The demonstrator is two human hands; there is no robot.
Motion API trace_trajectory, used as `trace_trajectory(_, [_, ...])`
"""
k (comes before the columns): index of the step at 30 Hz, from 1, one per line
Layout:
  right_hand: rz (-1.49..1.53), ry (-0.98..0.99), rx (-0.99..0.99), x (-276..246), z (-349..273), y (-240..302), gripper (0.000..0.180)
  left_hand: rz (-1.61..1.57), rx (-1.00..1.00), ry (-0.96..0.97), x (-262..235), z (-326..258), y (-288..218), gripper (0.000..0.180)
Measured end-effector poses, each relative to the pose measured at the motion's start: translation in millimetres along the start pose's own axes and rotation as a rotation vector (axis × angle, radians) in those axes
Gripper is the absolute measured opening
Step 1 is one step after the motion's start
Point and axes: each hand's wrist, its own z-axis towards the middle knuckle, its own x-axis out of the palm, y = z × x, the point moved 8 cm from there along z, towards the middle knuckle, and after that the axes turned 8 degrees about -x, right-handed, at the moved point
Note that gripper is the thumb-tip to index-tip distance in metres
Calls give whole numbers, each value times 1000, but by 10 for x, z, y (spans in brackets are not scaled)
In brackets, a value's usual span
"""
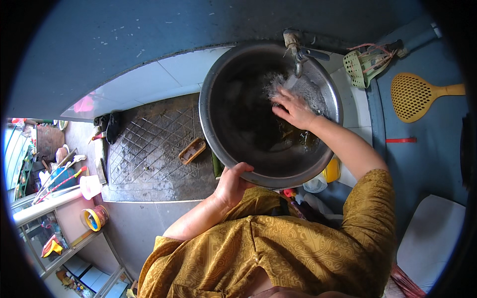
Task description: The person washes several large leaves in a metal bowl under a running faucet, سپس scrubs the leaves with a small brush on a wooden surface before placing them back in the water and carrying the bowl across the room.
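A large round metal basin (212, 141) stands in front of me, below a wall tap (296, 49). Water (318, 97) runs from the tap and splashes into the basin, with bubbles at the upper right. My left hand (232, 185) grips the basin's near-left rim, its thumb over the edge. Inside the basin, my right hand (295, 111) reaches to the splashing water with its fingers apart, palm down, holding nothing. Some yellowish-brown bits show in the dark water below it; I cannot make out what they are.
To the left lies a wet slab with a grid pattern (149, 149), carrying a small tan oblong dish-like object (192, 151). A yellow strainer (413, 98) and a pale green perforated holder (357, 68) hang on the right. A yellow-rimmed bucket (94, 218) is at lower left.
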Motion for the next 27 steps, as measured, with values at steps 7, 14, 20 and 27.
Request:
trace_trajectory(7, [-95, -514, 210, 273, 583, -376, 24, -18, 10, -5, 11, 6, -20, 14])
trace_trajectory(14, [30, -347, 329, 143, 743, -554, 30, 4, -15, -8, 29, 22, 5, 12])
trace_trajectory(20, [164, -74, -36, -452, 196, 396, 38, -33, 32, -17, -33, -33, -35, 13])
trace_trajectory(27, [-415, -605, -6, -2024, 78, 445, 18, -7, -21, -26, -18, -13, -4, 14])
